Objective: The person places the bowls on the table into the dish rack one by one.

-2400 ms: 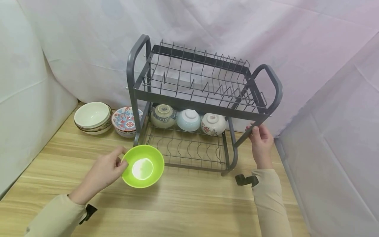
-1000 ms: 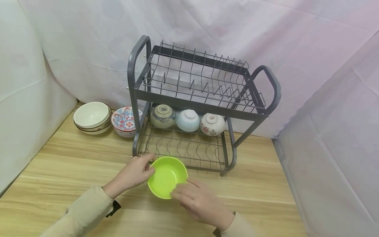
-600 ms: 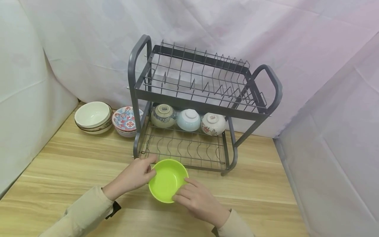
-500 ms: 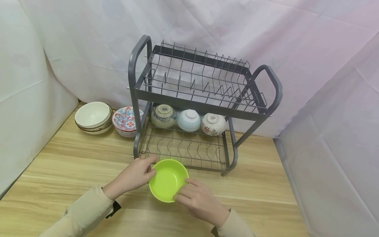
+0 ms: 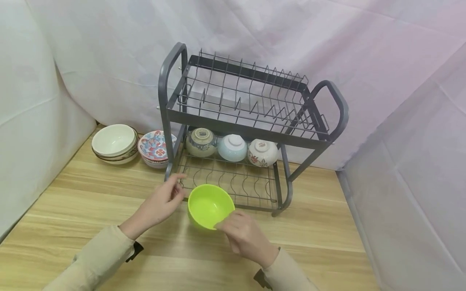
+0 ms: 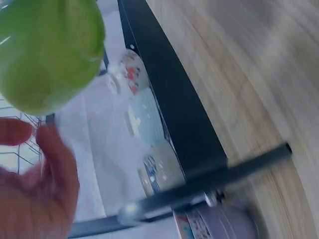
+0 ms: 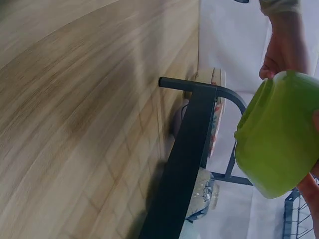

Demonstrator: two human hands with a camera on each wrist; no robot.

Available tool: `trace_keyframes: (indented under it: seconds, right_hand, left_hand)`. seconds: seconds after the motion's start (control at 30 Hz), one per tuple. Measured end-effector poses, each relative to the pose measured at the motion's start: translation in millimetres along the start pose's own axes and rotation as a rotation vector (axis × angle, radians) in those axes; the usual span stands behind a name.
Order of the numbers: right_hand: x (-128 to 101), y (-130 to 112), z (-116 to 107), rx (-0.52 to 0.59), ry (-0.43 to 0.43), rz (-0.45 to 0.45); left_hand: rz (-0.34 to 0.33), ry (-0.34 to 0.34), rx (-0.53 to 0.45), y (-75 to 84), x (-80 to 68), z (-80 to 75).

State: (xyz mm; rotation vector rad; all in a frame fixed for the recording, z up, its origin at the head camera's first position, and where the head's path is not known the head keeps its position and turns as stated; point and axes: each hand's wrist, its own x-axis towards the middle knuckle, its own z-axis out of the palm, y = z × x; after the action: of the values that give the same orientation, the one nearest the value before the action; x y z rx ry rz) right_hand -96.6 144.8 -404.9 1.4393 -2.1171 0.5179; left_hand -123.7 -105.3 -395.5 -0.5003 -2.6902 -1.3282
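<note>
A lime green bowl (image 5: pixel 209 204) hangs just above the wooden table, tilted, in front of the lower tier of a grey two-tier dish rack (image 5: pixel 251 121). My right hand (image 5: pixel 244 236) grips its near rim from below. My left hand (image 5: pixel 164 202) hovers to the bowl's left with relaxed, spread fingers and a small gap to the rim. In the left wrist view the green bowl (image 6: pixel 47 50) sits above my left hand (image 6: pixel 35 194), apart from it. The right wrist view shows the green bowl (image 7: pixel 279 144) from its outside, close to the rack's dark bottom bar (image 7: pixel 182 164).
Three small bowls lie at the back of the lower tier: a beige one (image 5: pixel 200 142), a pale blue one (image 5: pixel 233 147) and a flowered one (image 5: pixel 262 152). Stacked white bowls (image 5: pixel 113 143) and a patterned bowl (image 5: pixel 155 147) stand left of the rack. White cloth walls surround the table (image 5: pixel 91 202).
My left hand has let go of the bowl's rim and drawn slightly left. The right hand, which came over from the rack's right leg, has raised the bowl a little toward the rack.
</note>
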Motion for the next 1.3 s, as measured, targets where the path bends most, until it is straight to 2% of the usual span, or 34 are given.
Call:
trace_keyframes:
  seconds: [0.1, 0.2, 0.3, 0.4, 0.5, 0.6, 0.73, 1.1, 1.3]
  right_hand:
    - [4, 5, 4, 0.080, 0.036, 0.082]
    - [7, 8, 10, 0.165, 0.088, 0.189]
    - [12, 10, 17, 0.309, 0.129, 0.340]
    - [19, 10, 24, 0.505, 0.159, 0.539]
    - [29, 11, 31, 0.656, 0.199, 0.736]
    - [39, 13, 38, 0.735, 0.258, 0.896]
    - [51, 16, 49, 0.840, 0.362, 1.064]
    - [78, 22, 85, 1.161, 0.639, 1.298]
    - [85, 25, 99, 1.229, 0.719, 1.350]
  left_hand:
    - [0.026, 0.179, 0.137, -12.3, 4.5, -3.2]
    - [0.005, 0.262, 0.226, -24.6, 8.1, -3.8]
    - [-0.009, 0.262, 0.253, -33.5, 10.3, -2.7]
    - [0.007, 0.261, 0.255, -38.9, 11.5, -1.4]
    - [0.035, 0.282, 0.256, -43.1, 12.5, -0.8]
    - [0.045, 0.294, 0.262, -46.2, 13.4, -0.7]
    - [0.051, 0.289, 0.287, -46.3, 14.4, -1.7]
    - [0.022, 0.260, 0.300, -42.8, 15.4, -4.3]
    - [0.033, 0.261, 0.302, -44.0, 15.6, -4.5]
